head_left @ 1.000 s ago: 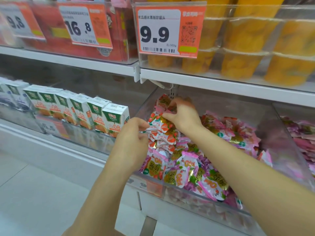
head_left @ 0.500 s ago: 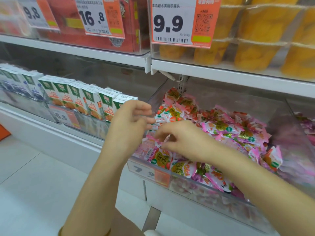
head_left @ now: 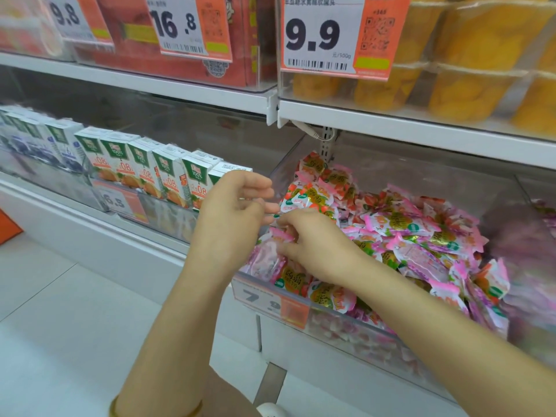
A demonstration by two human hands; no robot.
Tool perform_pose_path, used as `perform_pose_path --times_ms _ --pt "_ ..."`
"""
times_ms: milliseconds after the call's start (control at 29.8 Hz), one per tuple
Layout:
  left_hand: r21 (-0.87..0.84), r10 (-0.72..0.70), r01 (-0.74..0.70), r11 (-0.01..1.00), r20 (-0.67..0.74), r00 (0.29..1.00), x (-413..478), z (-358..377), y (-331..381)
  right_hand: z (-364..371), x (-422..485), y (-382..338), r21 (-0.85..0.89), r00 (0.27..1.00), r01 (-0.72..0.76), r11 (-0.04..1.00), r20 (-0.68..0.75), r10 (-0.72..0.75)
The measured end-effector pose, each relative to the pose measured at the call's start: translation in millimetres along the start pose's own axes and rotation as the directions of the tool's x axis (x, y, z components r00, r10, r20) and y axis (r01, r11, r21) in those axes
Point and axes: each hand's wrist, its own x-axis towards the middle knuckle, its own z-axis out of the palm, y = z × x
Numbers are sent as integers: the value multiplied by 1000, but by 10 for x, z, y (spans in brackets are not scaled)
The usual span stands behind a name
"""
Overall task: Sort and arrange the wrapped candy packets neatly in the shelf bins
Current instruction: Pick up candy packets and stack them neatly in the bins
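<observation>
The left hand [head_left: 234,212] hovers at the near-left corner of the clear bin [head_left: 340,326], fingers loose and apart, holding nothing that I can see. Just right of it, almost touching, the right hand [head_left: 316,245] curls its fingers down into the candy packets [head_left: 400,233] and seems to pinch a pink one in that corner.

The step in hand looks like tidying that corner. To do it well, I would lift only a few packets at a time by their crimped edges. The wrappers are slick and will likely slide. The free left hand can steady the heap against the left wall while the right lays each packet flat, print up, working from the front wall backwards. The packets near the front rim deserve care, since a nudge could tip them onto the floor.

The bin holds a loose, uneven heap of pink, white and red packets, piled highest at the far left. A price label [head_left: 270,299] sits on its front wall. The next bin [head_left: 541,212] to the right holds pinkish packets, too blurred to name. To the left, juice cartons [head_left: 168,176] stand upright in a row. On the upper shelf [head_left: 391,121] stand yellow fruit tubs [head_left: 469,85] at right and red boxes [head_left: 240,34] at left.
</observation>
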Motion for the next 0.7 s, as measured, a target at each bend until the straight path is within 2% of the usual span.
perform_pose_path --times_ms 101,168,268,369,536,603,704 --pt "-8 8 -8 1000 -8 1000 0 -15 -6 -80 -36 -45 215 998 -55 975 -17 60" --pt "-8 12 -12 1000 -7 1000 -1 -23 -6 -181 -82 -54 408 994 -93 908 -18 110" --pt "5 21 -21 1000 7 1000 -11 -26 1 -389 -170 12 599 962 -117 792 -130 240" --pt "77 58 -60 995 31 998 -17 -23 -3 -536 -249 112 679 927 -123 724 -182 328" --pt "166 71 -100 981 169 983 -43 50 31 -540 -307 116 814 895 -159 559 -120 430" --pt "234 82 -142 962 249 965 -59 102 26 -532 -310 76 874 891 -147 464 -86 445" --pt "394 119 -265 880 356 927 -94 181 -3 -543 -332 62 952 889 -114 285 -30 457"
